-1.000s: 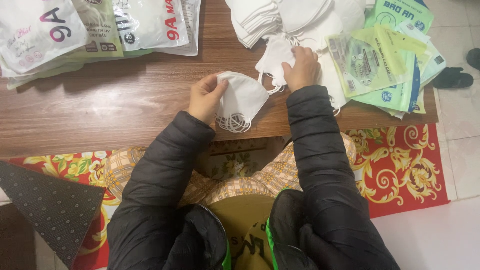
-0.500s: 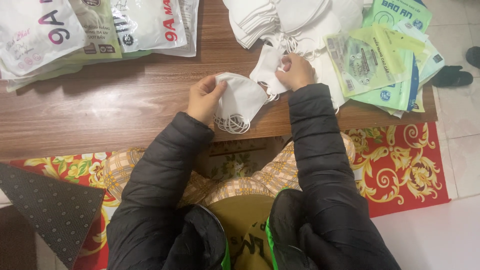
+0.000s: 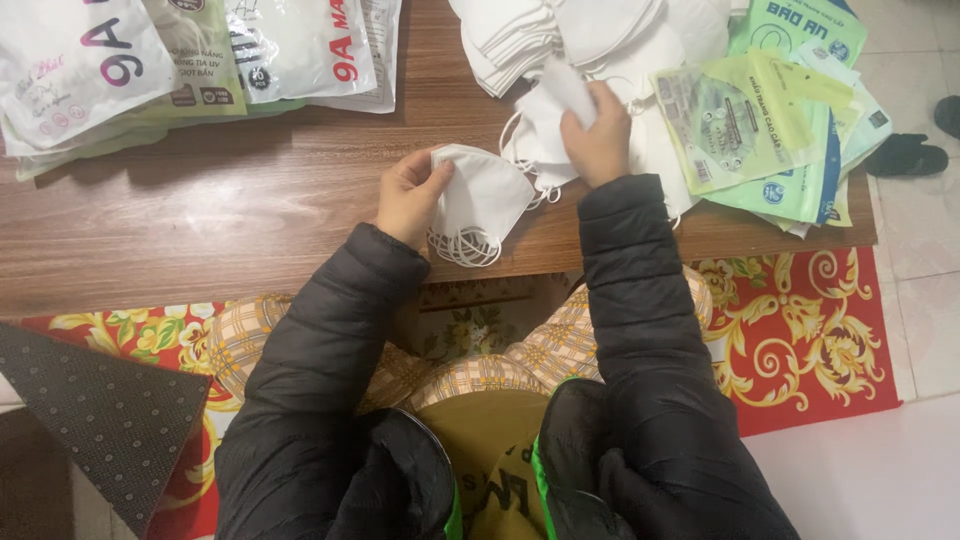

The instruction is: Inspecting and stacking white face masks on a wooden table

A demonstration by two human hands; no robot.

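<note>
A small stack of folded white masks (image 3: 478, 205) sits at the near edge of the wooden worktop (image 3: 250, 200), ear loops hanging over the front. The left hand (image 3: 408, 195) steadies it, its grip pinching the stack's left edge. The right hand (image 3: 597, 140) is closed on a single mask (image 3: 560, 85) in the loose white pile (image 3: 560, 40). To do this well, lift one mask only and keep the edges aligned. Green packets (image 3: 770, 130) lie right; printed bags (image 3: 150, 60) left.

Mask pile (image 3: 560, 35) cut off above
</note>
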